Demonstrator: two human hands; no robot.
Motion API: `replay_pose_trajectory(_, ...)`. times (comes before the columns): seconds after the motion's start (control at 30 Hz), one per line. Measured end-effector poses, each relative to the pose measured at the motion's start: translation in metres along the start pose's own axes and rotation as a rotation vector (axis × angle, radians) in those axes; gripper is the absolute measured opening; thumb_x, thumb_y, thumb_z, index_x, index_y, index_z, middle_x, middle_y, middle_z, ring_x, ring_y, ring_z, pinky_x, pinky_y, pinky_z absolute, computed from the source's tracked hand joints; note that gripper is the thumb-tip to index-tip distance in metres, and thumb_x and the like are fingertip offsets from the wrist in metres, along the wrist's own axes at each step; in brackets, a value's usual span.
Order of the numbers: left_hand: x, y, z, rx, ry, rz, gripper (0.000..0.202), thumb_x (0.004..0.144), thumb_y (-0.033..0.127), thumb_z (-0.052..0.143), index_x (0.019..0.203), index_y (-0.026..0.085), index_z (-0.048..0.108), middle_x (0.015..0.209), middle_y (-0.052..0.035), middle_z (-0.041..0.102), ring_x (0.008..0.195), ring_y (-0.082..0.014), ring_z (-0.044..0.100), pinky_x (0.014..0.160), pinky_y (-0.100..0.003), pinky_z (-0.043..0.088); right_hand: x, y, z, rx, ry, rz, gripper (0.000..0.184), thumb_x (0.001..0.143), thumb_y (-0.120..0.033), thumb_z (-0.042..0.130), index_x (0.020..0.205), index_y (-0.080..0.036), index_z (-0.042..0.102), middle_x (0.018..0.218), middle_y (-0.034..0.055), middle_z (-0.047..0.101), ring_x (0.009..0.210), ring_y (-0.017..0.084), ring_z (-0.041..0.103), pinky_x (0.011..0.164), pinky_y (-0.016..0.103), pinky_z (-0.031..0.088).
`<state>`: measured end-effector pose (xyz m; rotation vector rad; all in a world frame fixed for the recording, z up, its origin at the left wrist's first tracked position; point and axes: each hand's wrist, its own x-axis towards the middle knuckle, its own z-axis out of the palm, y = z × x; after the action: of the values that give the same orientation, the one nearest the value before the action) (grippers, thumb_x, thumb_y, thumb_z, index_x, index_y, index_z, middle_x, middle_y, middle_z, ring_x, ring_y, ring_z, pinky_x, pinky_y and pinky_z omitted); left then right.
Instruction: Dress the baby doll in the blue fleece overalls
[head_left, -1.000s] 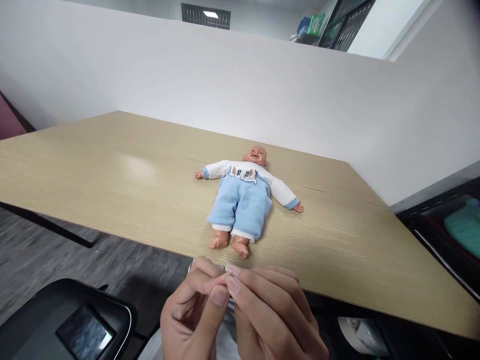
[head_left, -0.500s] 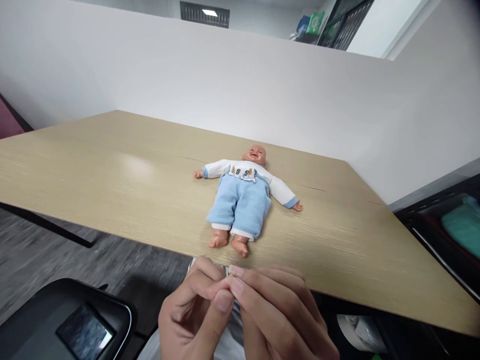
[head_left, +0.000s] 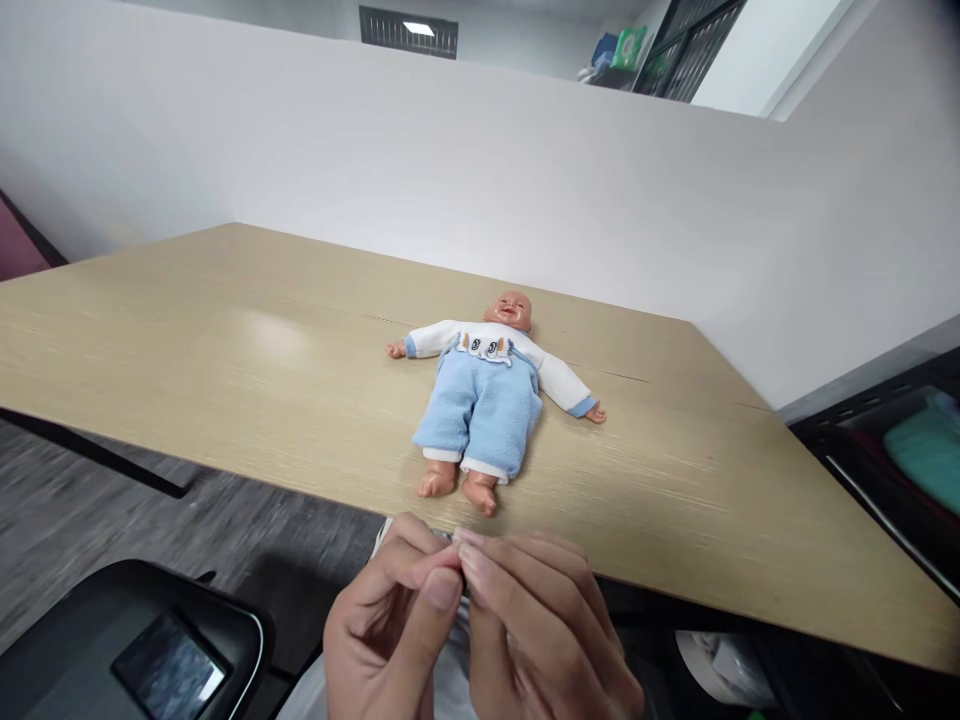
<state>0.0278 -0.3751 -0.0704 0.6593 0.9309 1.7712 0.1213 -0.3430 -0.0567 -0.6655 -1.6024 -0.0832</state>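
The left hand (head_left: 382, 630) and the right hand (head_left: 540, 630) were curled close together just off the near edge of the table (head_left: 225, 370), fingertips pinched against each other, and I could not tell whether anything small was caught between them. Low on the left sat a black case (head_left: 150, 650), while mid-table the doll (head_left: 484, 400) lay flat on its back, arms spread, in a white top and blue trousers, its bare feet near the hands but apart from them. By my judgement the doll was fully dressed and not yet handled.
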Motion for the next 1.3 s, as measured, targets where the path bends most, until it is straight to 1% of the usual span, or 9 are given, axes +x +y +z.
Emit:
replay_pose_trajectory(0.1,0.01,0.001,-0.01,0.074,-0.125,0.029,0.019,0.093,0.038,0.084,0.081,0.023,0.081,0.075,-0.0011,0.061,0.074,-0.0138,0.06,0.071,-0.022,0.054,0.003,0.001,-0.002,0.104,0.011,0.137,0.039,0.085,0.014,0.068,0.115,-0.009,0.075,0.096,0.0065,0.084,0.084,0.017,0.079,0.075,0.029,0.069)
replay_pose_trajectory(0.2,0.021,0.005,-0.017,0.172,-0.248,0.068,0.013,0.097,0.03,0.079,0.087,0.024,0.082,0.079,-0.0017,0.065,0.076,-0.0123,0.064,0.072,-0.019,0.054,0.011,0.006,-0.012,0.113,-0.085,0.199,0.043,0.087,0.008,0.072,0.126,-0.011,0.073,0.098,0.0059,0.084,0.083,0.017,0.078,0.079,0.031,0.069)
replay_pose_trajectory(0.33,0.03,0.014,-0.018,0.331,-0.295,0.114,0.013,0.098,0.025,0.077,0.086,0.024,0.081,0.08,-0.0017,0.067,0.075,-0.0124,0.065,0.071,-0.018,0.053,0.028,0.012,-0.028,0.026,-0.294,0.086,0.034,0.088,0.007,0.073,0.112,-0.016,0.078,0.091,0.003,0.083,0.081,0.016,0.076,0.078,0.029,0.065)
replay_pose_trajectory(0.5,0.035,0.024,-0.012,0.45,-0.291,0.183,0.018,0.095,0.027,0.077,0.078,0.022,0.079,0.07,-0.0011,0.063,0.064,-0.0126,0.059,0.061,-0.02,0.048,0.041,0.019,-0.041,-0.065,-0.483,-0.028,0.025,0.092,0.003,0.07,0.109,-0.014,0.076,0.09,0.004,0.081,0.084,0.017,0.076,0.08,0.033,0.063)
replay_pose_trajectory(0.6,0.035,0.023,-0.011,0.489,-0.301,0.193,0.017,0.095,0.028,0.077,0.078,0.023,0.079,0.071,-0.001,0.065,0.065,-0.0131,0.058,0.061,-0.021,0.046,0.043,0.022,-0.046,-0.101,-0.556,-0.074,0.02,0.095,-0.001,0.069,0.108,-0.015,0.074,0.091,0.0042,0.082,0.085,0.018,0.077,0.082,0.035,0.062)
replay_pose_trajectory(0.8,0.037,0.014,-0.016,0.483,-0.318,0.128,0.021,0.097,0.03,0.077,0.078,0.022,0.075,0.072,0.0,0.06,0.069,-0.0135,0.056,0.066,-0.023,0.046,0.05,0.028,-0.05,-0.216,-0.643,-0.233,0.02,0.1,-0.006,0.069,0.117,-0.012,0.075,0.099,0.0051,0.084,0.088,0.02,0.078,0.082,0.036,0.06)
replay_pose_trajectory(1.0,0.036,0.008,-0.016,0.477,-0.298,0.094,0.024,0.096,0.031,0.078,0.076,0.02,0.074,0.072,-0.0005,0.062,0.069,-0.0139,0.057,0.068,-0.024,0.046,0.049,0.038,-0.045,-0.205,-0.624,-0.268,0.014,0.097,-0.006,0.071,0.108,-0.013,0.074,0.09,0.0025,0.081,0.084,0.018,0.077,0.077,0.035,0.059)
replay_pose_trajectory(1.17,0.033,0.008,-0.01,0.44,-0.247,0.121,0.026,0.096,0.031,0.078,0.072,0.02,0.074,0.071,-0.0007,0.066,0.068,-0.0133,0.06,0.067,-0.022,0.048,0.038,0.037,-0.034,-0.202,-0.51,-0.203,0.013,0.095,-0.006,0.073,0.102,-0.017,0.073,0.084,0.0003,0.08,0.077,0.016,0.077,0.077,0.033,0.06)
replay_pose_trajectory(1.3,0.032,0.008,-0.005,0.403,-0.211,0.108,0.024,0.092,0.029,0.081,0.071,0.019,0.075,0.072,-0.0018,0.07,0.07,-0.015,0.065,0.07,-0.022,0.052,0.026,0.033,-0.023,-0.21,-0.38,-0.129,0.011,0.096,-0.009,0.075,0.102,-0.018,0.074,0.085,0.0017,0.081,0.078,0.017,0.078,0.074,0.033,0.059)
